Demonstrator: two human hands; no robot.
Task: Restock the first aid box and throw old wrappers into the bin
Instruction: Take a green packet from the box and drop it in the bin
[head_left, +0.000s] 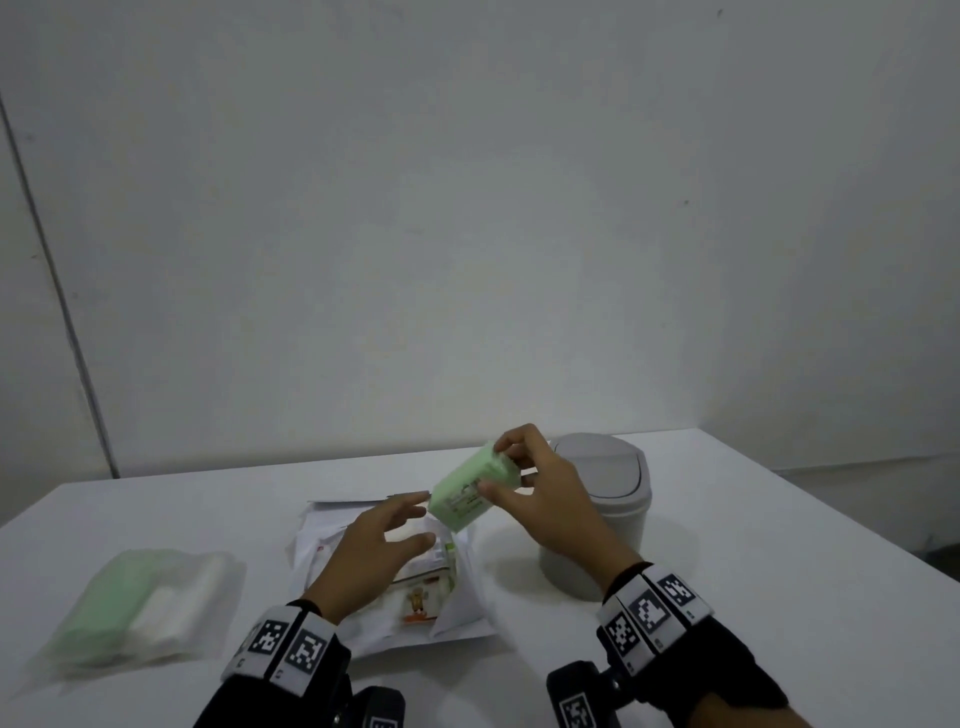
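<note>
Two hands raised over bench (727, 519): green box (470, 491) pinched in right hand (545, 499) above first aid box (415, 587); left hand (374, 545) spread, empty. Slip risked by fingertip-only hold; bin (602, 499) just behind.

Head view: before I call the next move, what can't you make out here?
- Print on the pale green carton in the right hand: too blurred.
- Contents of the white open first aid box: partly behind the left hand.
- Grey swing-lid bin: inside hidden by its lid.
- Clear plastic pouch: contents blurred.
</note>
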